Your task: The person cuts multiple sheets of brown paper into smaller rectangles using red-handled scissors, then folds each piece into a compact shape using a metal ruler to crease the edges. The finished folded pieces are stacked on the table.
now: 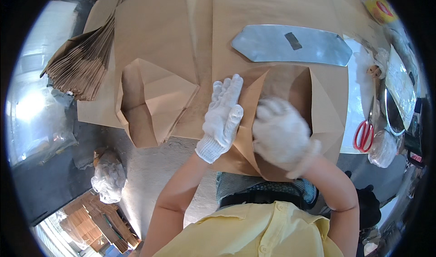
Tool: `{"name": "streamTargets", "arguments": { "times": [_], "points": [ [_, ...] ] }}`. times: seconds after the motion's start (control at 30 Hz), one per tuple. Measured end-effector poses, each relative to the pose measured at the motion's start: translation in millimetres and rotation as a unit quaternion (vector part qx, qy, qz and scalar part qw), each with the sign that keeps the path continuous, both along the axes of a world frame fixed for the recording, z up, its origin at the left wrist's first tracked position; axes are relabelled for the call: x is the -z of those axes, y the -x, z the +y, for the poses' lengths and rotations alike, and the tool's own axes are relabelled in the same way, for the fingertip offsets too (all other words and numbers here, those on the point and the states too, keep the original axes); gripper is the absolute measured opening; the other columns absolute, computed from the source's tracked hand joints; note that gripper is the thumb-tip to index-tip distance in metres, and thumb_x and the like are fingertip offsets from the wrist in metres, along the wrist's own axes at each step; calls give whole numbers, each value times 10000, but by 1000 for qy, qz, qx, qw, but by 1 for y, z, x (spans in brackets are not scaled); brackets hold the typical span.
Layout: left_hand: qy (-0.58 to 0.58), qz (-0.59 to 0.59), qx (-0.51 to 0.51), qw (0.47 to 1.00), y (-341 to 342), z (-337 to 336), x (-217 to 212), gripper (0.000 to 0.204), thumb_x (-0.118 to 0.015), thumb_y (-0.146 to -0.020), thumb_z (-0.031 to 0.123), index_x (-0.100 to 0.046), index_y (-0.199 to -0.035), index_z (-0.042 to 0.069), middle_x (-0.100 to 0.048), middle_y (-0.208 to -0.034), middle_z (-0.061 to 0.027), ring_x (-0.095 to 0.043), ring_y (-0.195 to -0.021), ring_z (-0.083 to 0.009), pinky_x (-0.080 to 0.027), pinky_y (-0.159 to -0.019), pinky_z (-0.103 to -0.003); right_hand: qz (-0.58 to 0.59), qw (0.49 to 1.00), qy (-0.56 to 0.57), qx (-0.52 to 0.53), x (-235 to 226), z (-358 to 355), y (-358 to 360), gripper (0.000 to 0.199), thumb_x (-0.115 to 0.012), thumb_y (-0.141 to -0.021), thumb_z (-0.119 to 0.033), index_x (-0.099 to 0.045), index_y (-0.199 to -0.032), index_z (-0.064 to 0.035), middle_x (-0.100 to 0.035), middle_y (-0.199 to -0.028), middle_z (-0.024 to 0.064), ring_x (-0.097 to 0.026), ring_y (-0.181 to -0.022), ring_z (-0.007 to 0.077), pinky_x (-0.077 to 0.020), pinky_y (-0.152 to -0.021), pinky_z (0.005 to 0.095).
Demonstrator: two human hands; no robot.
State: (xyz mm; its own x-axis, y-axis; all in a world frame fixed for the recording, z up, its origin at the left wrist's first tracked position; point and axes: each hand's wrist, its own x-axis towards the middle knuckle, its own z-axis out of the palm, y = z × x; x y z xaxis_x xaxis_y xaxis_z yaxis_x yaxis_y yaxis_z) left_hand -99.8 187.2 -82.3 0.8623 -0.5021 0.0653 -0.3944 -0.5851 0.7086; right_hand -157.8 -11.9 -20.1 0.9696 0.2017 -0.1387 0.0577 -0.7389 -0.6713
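Note:
A large brown paper bag [328,104] lies before me, its end spread open into folded flaps. White knit gloves cover both my hands. My left hand [222,114] rests flat along the bag's left flap, fingers stretched out and pointing away from me. Over the opened part of the bag is my right hand [279,132], smeared by motion, so its fingers cannot be made out. Just beyond the bag lies a long metal plate [272,43] with pointed ends and a small dark patch. To the left another brown paper bag [159,102] stands with its end partly opened.
A fanned stack of folded paper bags [84,68] sits at the far left. Red-handled scissors [364,134] lie at the right, near a yellow package [379,7] and clear plastic wrap [385,150]. On the floor at left are a plastic bundle [109,179] and stacked cardboard [95,220].

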Motion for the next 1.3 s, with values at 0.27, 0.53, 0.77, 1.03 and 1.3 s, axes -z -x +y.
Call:
{"name": "streamTargets", "arguments": {
  "times": [0.27,0.53,0.77,1.03,1.3],
  "points": [
    [-110,-99,-3,989,3,-21,5,738,-297,-1111,527,-372,-1600,-21,-374,-1659,-231,-320,-1553,-409,-138,-1315,-502,-164,975,144,-46,50,-74,77,517,-727,-758,-159,-717,-1274,-113,-646,-1390,141,-536,-1397,350,-332,-1247,563],
    [-258,-151,4,954,7,-32,4,786,-498,-1049,477,-342,-1596,-64,-307,-1670,-290,-243,-1576,-446,-85,-1316,-559,-131,948,-76,-282,56,-46,93,439,-721,-696,-269,-766,-1102,-109,-723,-1247,38,-556,-1390,285,-371,-1249,477],
    [-205,-175,94,958,-12,-85,8,853,-579,-1002,471,-295,-1614,-52,-264,-1693,-272,-245,-1575,-433,-126,-1314,-555,-124,931,-101,-328,62,-50,78,455,-722,-689,-281,-770,-1108,-112,-720,-1239,24,-568,-1372,259,-387,-1241,466],
    [-176,-143,130,965,-4,-52,-9,867,-651,-957,483,-362,-1587,-38,-349,-1658,-264,-313,-1545,-434,-168,-1308,-536,-204,956,205,39,41,-95,65,594,-807,-761,-240,-694,-1320,-75,-603,-1423,176,-506,-1397,416,-393,-1183,576],
    [-166,-182,113,963,-16,-77,-3,916,-678,-930,522,-367,-1582,-41,-381,-1639,-260,-341,-1534,-425,-187,-1303,-533,-181,968,166,54,44,-97,17,684,-760,-841,-315,-591,-1447,-49,-542,-1510,201,-452,-1457,399,-314,-1246,539]
  ]
}}
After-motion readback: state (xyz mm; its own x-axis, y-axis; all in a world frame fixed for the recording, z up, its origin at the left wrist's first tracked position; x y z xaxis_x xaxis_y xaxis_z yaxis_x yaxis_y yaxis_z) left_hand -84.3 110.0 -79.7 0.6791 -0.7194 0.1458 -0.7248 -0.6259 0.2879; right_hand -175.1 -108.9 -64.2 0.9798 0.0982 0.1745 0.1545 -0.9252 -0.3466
